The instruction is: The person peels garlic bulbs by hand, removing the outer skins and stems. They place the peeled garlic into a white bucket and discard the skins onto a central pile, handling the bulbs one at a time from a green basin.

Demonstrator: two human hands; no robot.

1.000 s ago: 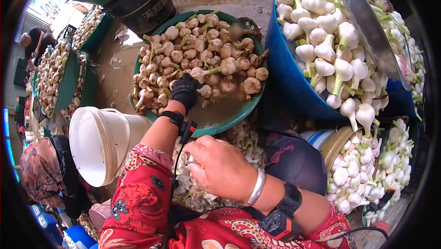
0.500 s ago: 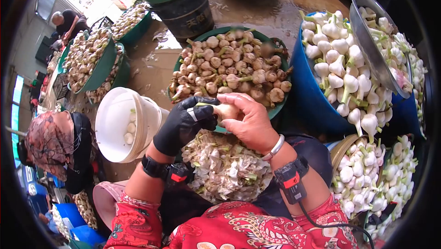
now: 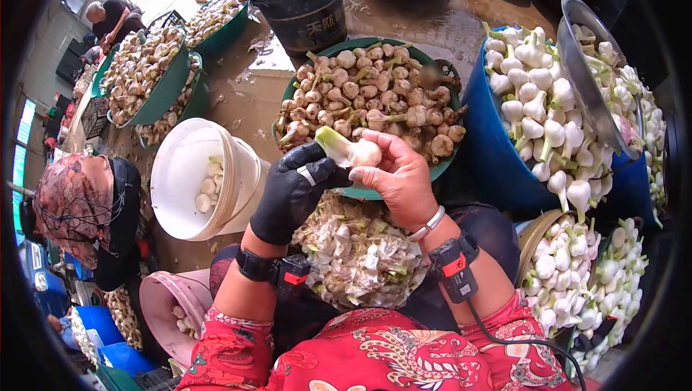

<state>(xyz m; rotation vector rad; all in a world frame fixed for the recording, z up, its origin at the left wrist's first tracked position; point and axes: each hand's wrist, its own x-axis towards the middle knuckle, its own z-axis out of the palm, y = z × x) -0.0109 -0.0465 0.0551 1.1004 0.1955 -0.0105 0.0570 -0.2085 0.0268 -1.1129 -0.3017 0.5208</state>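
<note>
A pale garlic bulb (image 3: 364, 153) with a short green stem is held between my two hands, over the near rim of a green tub (image 3: 364, 193). My left hand (image 3: 288, 189), in a black glove with a white band round one finger, curls its fingers against the stem side. The bulb's round end is pinched between the thumb and fingers of my bare right hand (image 3: 404, 182). Unpeeled, brownish garlic (image 3: 375, 99) fills the tub beyond. Below my hands lies a heap of torn garlic skins and stems (image 3: 360, 254).
At left stands a white bucket (image 3: 173, 182) with some peeled bulbs inside; a pink bucket (image 3: 155, 297) is nearer. To the right, a blue tub (image 3: 479, 124) brims with white garlic beside a tilted metal bowl (image 3: 577, 52). Another person (image 3: 72, 196) sits at far left.
The garlic bulb has turned so its green stem points up and left, clear of the glove. Both hands stay close together around it. The view has shifted slightly.
</note>
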